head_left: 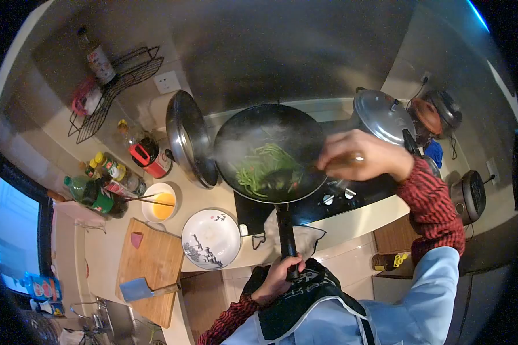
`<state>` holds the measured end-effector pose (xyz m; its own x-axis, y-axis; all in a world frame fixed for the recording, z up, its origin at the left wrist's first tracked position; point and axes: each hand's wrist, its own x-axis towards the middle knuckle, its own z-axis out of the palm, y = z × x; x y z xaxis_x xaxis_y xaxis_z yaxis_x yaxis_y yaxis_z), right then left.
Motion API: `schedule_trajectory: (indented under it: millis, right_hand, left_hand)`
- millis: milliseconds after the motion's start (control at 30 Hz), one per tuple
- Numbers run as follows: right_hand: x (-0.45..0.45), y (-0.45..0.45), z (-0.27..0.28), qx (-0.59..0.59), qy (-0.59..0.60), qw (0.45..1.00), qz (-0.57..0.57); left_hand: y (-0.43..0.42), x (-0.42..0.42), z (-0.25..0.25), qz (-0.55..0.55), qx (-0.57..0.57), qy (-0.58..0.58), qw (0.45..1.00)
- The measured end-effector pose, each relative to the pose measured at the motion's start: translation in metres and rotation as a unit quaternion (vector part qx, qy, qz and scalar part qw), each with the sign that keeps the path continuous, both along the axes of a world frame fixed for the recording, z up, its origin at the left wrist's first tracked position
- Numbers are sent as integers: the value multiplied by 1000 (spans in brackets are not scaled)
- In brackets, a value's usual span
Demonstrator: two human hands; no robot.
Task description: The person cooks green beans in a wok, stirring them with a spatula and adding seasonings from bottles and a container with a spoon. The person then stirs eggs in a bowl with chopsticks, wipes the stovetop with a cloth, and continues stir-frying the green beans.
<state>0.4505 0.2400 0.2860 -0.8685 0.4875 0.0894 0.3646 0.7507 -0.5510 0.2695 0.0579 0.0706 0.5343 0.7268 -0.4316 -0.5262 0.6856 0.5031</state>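
Note:
My left hand [279, 277] is closed around the long black handle [286, 236] of a wok [230, 129]. Green beans [265, 161] with small reddish bits lie in the wok, and steam rises at its left side. Over the wok's right rim, my right hand [351, 154] is closed around the handle of a cooking spatula [279, 179]. The spatula's dark head rests among the beans; its shaft is hard to make out. A cloth [302, 234] lies at the counter edge beneath the wok handle.
Left of the wok stand a lid [184, 141], a patterned plate [213, 259], a bowl of beaten egg [164, 208] with chopsticks, and several bottles [149, 158]. A cleaver [137, 289] lies on the cutting board [161, 253]. Right of the wok is a lidded pot [384, 115].

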Motion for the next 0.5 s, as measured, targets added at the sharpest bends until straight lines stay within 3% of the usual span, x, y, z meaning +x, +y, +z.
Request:
schedule_trajectory:
  millis: [33, 100, 133, 167, 233, 300, 333, 400, 500]
  right_hand:
    - [3, 7, -16, 1, 1, 1000, -1]
    - [13, 19, -32, 77, 92, 985, -125]
    - [16, 20, -24, 38, 90, 973, -208]
    - [21, 23, -14, -1, 86, 953, -290]
    - [38, 45, -14, 85, 107, 922, -361]
    - [56, 77, -28, 57, 52, 859, -505]
    - [55, 85, -45, 57, 52, 859, -506]
    - [49, 98, -77, -114, 304, 798, -509]
    - [33, 85, -82, -176, 345, 832, -397]
  left_hand:
    - [0, -1, 1, 1, 0, -2, 1000]
    - [1, -1, -2, 4, -3, -3, 1000]
    - [0, -1, -4, 8, -12, -7, 1000]
    - [-1, -1, -5, 8, -11, -7, 1000]
    - [-1, -1, -8, 3, 0, -12, 1000]
    - [-1, -1, -10, 2, 2, -13, 1000]
    - [-1, -1, -11, 1, 3, -13, 1000]
    - [-2, -1, -10, 1, 8, -14, 1000]
    - [-1, -1, -11, 5, 21, -7, 1000]
